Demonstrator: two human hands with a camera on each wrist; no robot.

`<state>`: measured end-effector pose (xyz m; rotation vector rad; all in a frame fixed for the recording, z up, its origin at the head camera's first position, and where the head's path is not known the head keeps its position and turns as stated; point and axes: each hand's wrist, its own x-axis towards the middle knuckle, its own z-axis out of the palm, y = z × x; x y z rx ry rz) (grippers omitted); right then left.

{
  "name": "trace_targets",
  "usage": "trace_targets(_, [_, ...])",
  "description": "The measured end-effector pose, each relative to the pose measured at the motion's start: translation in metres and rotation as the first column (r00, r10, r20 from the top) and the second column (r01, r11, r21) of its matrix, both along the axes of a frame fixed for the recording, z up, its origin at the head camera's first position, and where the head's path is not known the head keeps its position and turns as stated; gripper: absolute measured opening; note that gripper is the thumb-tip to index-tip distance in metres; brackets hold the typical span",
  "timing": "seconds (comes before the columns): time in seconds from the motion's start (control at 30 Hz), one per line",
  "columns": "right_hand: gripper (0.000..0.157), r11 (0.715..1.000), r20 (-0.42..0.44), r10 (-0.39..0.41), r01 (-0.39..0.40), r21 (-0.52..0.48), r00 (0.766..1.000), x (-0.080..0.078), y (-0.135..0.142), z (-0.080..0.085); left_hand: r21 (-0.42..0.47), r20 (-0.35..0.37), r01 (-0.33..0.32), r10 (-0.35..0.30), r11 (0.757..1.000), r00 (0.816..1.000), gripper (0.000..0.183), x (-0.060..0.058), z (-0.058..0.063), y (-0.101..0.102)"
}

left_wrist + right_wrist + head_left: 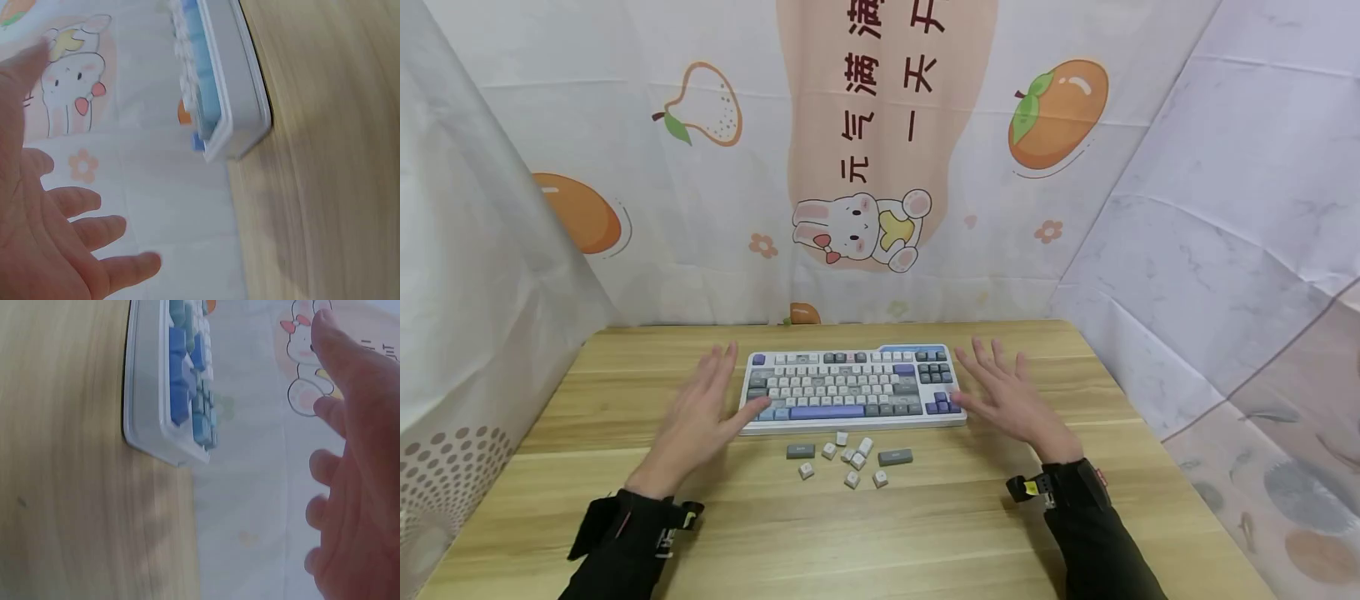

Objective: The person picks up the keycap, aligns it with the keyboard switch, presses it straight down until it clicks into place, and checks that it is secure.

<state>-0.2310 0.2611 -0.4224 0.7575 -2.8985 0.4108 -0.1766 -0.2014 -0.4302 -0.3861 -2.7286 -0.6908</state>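
A white-framed keyboard [829, 412] with white, grey, blue and purple keys lies on the wooden table. At its left end is my left hand [691, 429], fingers spread and thumb reaching over the corner keys. My right hand [1011, 402] is spread at the opposite end, its thumb over the purple arrow keys in the head view. Neither hand holds anything, and both wrist views show a gap between palm and keyboard. In front of the keyboard lie a grey keycap [801, 451], a longer grey keycap [895, 457] and several small white keycaps [858, 460].
The wooden table [850, 542] reaches back to a white curtain [730, 208] printed with fruit and a rabbit. More hanging cloth [1240, 208] closes in the right side, and another sheet [475, 250] hangs at the left. Black camera straps [1075, 483] circle both wrists.
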Motion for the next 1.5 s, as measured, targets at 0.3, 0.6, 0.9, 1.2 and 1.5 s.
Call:
trace_targets(0.3, [0.073, 0.968, -0.026, 0.217, -0.219, -0.121, 0.976, 0.008, -0.025, 0.003, 0.083, -0.041, 0.071, -0.067, 0.994, 0.997, 0.081, -0.003, -0.011, 0.011])
trace_targets(0.6, [0.044, 0.926, -0.062, 0.365, -0.369, -0.081, 0.929, 0.018, -0.051, -0.001, 0.021, -0.080, 0.134, -0.132, 0.991, 0.988, 0.056, -0.003, -0.024, 0.013])
trace_targets(0.9, [0.030, 0.884, 0.046, 0.466, -0.463, -0.060, 0.884, 0.024, -0.065, -0.005, -0.077, -0.104, 0.151, -0.158, 0.986, 0.982, 0.038, -0.002, -0.026, 0.012])
trace_targets(1.2, [0.026, 0.854, 0.155, 0.520, -0.517, -0.063, 0.840, 0.028, -0.072, -0.010, -0.105, -0.085, 0.124, -0.134, 0.987, 0.987, 0.029, -0.003, -0.030, 0.011])
trace_targets(1.5, [0.028, 0.873, 0.206, 0.486, -0.483, -0.069, 0.850, 0.029, -0.075, -0.017, -0.110, -0.084, 0.122, -0.131, 0.986, 0.988, 0.028, -0.003, -0.031, 0.011])
